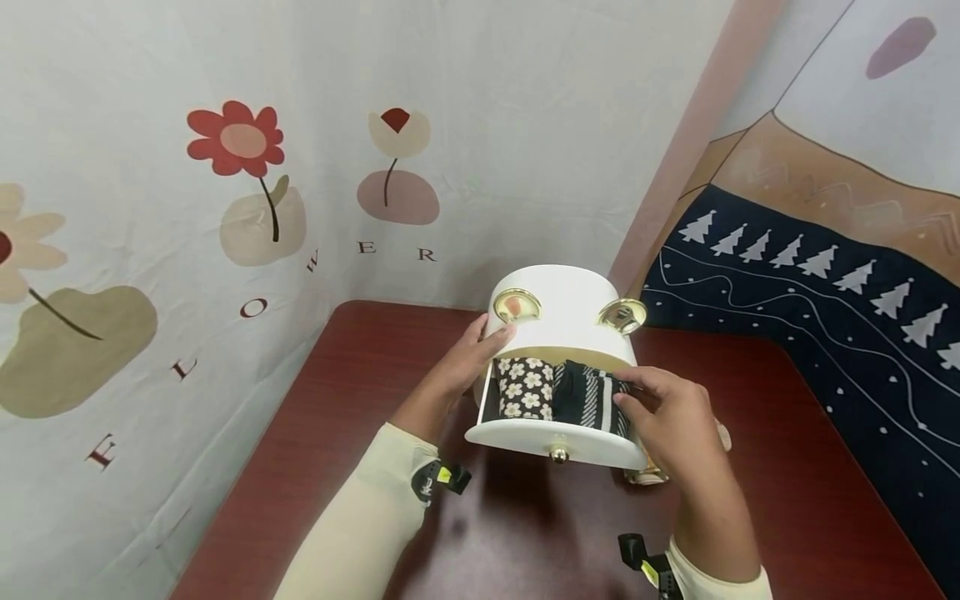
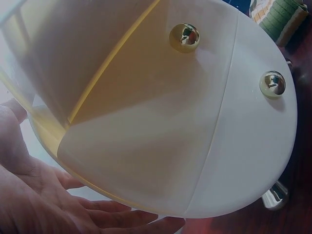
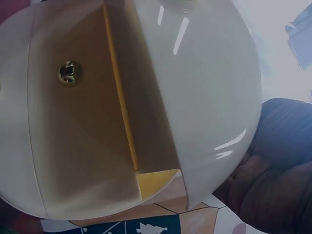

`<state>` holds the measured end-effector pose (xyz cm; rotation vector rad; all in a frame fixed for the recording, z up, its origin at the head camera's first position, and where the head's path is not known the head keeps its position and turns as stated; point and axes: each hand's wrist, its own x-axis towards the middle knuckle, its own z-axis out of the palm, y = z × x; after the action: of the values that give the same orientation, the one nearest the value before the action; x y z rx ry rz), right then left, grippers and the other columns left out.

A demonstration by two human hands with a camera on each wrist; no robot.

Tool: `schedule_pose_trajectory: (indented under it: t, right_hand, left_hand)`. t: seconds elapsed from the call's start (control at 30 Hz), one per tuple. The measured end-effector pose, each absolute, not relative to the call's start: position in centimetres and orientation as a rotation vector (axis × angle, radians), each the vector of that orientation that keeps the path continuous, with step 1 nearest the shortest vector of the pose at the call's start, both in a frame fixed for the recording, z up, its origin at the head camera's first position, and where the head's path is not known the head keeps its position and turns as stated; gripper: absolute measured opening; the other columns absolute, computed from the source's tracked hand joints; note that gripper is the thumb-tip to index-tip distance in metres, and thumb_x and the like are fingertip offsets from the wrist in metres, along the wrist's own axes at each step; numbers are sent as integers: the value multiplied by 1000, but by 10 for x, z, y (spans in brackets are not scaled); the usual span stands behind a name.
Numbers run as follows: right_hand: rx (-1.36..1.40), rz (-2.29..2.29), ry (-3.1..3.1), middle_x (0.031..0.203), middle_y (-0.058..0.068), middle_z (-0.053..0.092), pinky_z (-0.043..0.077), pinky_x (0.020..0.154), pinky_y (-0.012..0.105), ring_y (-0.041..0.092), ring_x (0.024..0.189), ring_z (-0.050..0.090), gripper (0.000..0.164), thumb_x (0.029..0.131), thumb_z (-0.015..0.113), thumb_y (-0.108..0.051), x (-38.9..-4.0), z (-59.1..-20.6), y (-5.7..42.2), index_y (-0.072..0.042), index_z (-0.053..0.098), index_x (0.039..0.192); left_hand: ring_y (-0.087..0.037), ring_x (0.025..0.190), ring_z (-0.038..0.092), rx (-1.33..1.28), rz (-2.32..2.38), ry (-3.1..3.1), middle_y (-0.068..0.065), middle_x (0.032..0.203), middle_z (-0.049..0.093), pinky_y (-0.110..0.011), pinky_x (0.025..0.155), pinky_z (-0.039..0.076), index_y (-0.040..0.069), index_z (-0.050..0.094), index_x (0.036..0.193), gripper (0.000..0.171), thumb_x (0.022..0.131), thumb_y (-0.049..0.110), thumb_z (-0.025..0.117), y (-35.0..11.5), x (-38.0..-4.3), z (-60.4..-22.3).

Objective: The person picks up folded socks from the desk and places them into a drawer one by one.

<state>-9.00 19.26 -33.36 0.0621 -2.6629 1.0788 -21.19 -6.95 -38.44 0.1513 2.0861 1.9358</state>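
A white rounded box (image 1: 558, 292) with gold ear-like parts stands on the table, its upper drawer (image 1: 525, 432) pulled out. In that drawer lie a rolled brown cloth (image 1: 525, 387) with cream flowers and, beside it, a rolled black sock (image 1: 592, 400) with white stripes. My right hand (image 1: 675, 417) pinches the striped sock's right edge between thumb and finger. My left hand (image 1: 468, 358) steadies the box's left side, thumb toward the front; in the left wrist view its fingers (image 2: 112, 214) lie extended along the wall. The right wrist view hides the right fingertips behind the drawer front (image 3: 204, 92).
A lower front with a gold knob (image 2: 185, 38) shows beneath the drawer. A rolled green-and-tan cloth (image 2: 282, 19) lies near the box's right side. The dark red table (image 1: 300, 433) meets a printed curtain (image 1: 525, 125) behind the box.
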Motion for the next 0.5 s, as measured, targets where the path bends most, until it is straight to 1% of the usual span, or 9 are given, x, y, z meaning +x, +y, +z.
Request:
schedule_pose_trajectory:
  t: [0.07,0.3,0.5]
  right_hand:
    - [61,1029,-2682,123,24,79,63,96,57,39,107,77,31,95,78,5,-91,-333,191,-2,81,125]
    - [29,900,-2729,128,23,77,60,97,60,44,116,73,30,95,79,3,-94,-333,189,-5,83,124]
    - [56,921,-2766,132,22,77,59,102,62,45,122,73,32,96,78,4,-97,-333,188,-7,83,125]
  left_hand:
    - [-44,152,42,148,1936,2089,-26,170,35,-58,132,31,9,10,176,88,110,44,57,-69,-211,-383]
    - [-43,148,46,157,1920,2096,-26,167,38,-59,130,34,10,12,176,86,111,44,56,-69,-212,-383]
    - [-44,154,40,137,1897,2114,-25,172,33,-61,132,30,10,11,176,88,110,46,57,-70,-211,-383]
